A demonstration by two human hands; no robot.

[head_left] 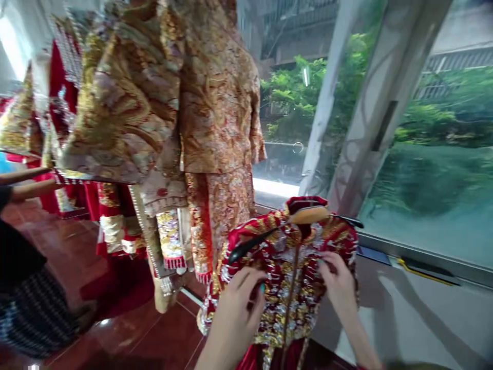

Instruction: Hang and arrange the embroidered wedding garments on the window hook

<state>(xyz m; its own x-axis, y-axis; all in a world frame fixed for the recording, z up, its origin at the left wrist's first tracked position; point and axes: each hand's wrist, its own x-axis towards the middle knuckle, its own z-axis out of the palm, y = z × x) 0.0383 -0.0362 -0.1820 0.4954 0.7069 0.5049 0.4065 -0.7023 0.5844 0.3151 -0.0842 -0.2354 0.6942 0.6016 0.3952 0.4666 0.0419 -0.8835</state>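
Though curled, left fingers (245,278) and right fingers (333,261) over red jacket (283,281), grip unclear.

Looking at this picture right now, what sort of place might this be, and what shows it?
Perhaps a costume or formalwear shop: patterned gold garments hang together, and an ornate red jacket with a hanger is nearby.

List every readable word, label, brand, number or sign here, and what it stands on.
None can be read.
The red jacket with gold and silver decoration and the black hanger with a tan centre show no legible label.
The flat blue item and the long yellow-and-black item at right are too blurred to tell.
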